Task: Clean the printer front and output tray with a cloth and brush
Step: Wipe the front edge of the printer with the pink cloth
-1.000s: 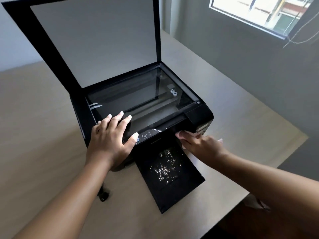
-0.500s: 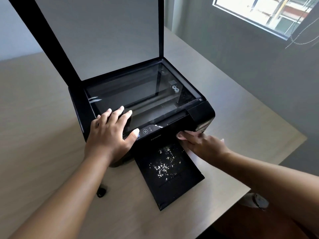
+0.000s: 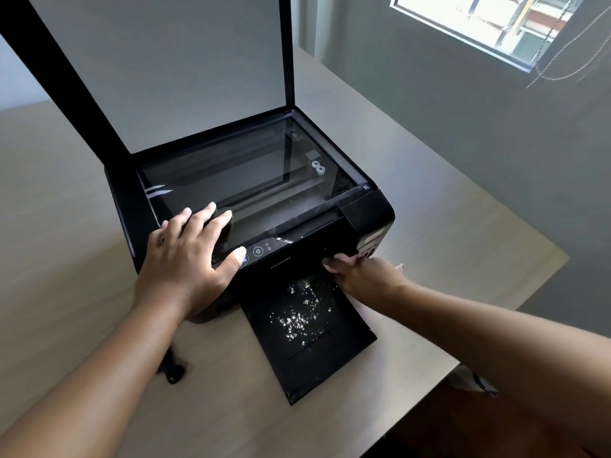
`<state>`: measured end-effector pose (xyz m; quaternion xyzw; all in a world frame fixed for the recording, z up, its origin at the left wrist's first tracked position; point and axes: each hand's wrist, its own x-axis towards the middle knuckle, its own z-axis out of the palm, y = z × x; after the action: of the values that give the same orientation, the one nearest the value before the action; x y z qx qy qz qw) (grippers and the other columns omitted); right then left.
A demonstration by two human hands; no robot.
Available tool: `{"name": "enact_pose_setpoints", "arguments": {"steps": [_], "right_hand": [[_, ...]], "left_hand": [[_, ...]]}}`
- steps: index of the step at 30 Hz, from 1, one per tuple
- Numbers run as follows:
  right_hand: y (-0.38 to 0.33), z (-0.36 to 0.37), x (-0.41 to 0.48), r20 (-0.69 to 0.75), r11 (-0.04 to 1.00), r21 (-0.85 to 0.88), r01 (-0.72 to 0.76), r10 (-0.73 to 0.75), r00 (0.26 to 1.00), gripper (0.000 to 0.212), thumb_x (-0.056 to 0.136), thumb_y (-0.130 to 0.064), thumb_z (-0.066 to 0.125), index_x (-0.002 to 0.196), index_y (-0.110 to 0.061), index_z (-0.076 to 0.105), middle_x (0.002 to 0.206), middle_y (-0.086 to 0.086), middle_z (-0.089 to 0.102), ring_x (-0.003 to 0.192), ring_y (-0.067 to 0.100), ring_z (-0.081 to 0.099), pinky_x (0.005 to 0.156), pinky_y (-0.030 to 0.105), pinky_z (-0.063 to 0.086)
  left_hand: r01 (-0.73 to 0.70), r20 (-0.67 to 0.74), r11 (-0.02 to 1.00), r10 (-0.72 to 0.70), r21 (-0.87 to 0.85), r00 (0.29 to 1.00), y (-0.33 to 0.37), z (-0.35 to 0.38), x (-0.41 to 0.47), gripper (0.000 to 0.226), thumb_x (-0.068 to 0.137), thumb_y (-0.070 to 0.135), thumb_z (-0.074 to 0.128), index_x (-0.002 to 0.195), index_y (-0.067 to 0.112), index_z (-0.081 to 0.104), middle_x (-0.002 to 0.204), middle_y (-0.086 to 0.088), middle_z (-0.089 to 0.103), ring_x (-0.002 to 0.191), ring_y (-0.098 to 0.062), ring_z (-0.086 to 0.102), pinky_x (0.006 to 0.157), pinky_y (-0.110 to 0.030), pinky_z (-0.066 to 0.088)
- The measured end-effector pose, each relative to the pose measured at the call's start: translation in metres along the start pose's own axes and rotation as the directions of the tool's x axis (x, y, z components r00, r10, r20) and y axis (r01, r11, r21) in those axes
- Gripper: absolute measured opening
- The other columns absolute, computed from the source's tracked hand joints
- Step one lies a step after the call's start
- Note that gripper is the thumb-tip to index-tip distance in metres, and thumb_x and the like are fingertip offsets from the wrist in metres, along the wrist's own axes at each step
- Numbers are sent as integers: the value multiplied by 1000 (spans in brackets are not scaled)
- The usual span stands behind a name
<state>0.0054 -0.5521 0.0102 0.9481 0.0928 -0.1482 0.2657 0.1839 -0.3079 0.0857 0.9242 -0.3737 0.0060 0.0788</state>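
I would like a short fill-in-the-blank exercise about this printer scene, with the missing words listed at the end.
1. The scanner lid of the printer stands ____.
2. White crumbs lie scattered on the black output ____.
3. The left hand rests flat on the printer's front ____ corner.
4. The right hand touches the printer front just above the tray's ____ edge.

Missing words: open; tray; left; right

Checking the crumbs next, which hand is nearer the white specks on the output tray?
Right. The right hand touches the tray's edge beside the specks; the left hand rests on the printer top.
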Motion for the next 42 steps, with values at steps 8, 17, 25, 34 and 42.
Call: {"name": "enact_pose_setpoints", "arguments": {"steps": [8, 17, 25, 34, 42], "right_hand": [[38, 18, -44, -262, 988, -152, -25, -16, 965, 65, 74, -8, 68, 131, -36, 54, 148, -10, 43, 77, 25, 60, 40, 35, 48], [39, 50, -61, -447, 930, 367, 3, 173, 878, 67, 89, 10, 39, 146, -27, 37, 148, -5, 36, 108, 32, 54, 74, 41, 57], [19, 98, -38, -239, 706, 701, -100, 365, 900, 48, 94, -14, 57, 136, -34, 48, 134, -2, 49, 116, 31, 52, 90, 40, 50], [-6, 87, -52, 19, 333, 800, -499, 817, 576, 65, 75, -52, 69, 133, -34, 45, 135, 14, 46, 119, 41, 42, 94, 49, 43], [-31, 56, -44, -361, 655, 724, -216, 627, 690, 73, 67, -6, 80, 127, -33, 48, 113, 8, 58, 75, 32, 66, 47, 34, 51]], "left_hand": [[-11, -7, 1000, 11, 0, 1000, -2, 1, 0, 75, 79, 70, 25, 145, 36, 35, 157, 6, 29, 144, -22, 21, 113, -48, 19], [-9, -15, 1000, 9, 8, 1000, -1, 4, 1, 73, 80, 69, 27, 145, 36, 34, 157, 7, 30, 144, -23, 23, 112, -47, 19], [-4, -16, 1000, 4, 14, 1000, -1, 2, 1, 74, 79, 70, 28, 144, 36, 36, 156, 6, 32, 143, -25, 26, 111, -49, 22], [10, -11, 1000, -10, 14, 1000, 2, 0, 0, 72, 80, 69, 27, 145, 37, 35, 156, 7, 31, 143, -24, 25, 111, -49, 22], [22, -19, 1000, -22, 14, 1000, 3, 0, 0, 73, 80, 70, 27, 144, 38, 36, 156, 8, 32, 142, -23, 26, 111, -48, 22]]}}
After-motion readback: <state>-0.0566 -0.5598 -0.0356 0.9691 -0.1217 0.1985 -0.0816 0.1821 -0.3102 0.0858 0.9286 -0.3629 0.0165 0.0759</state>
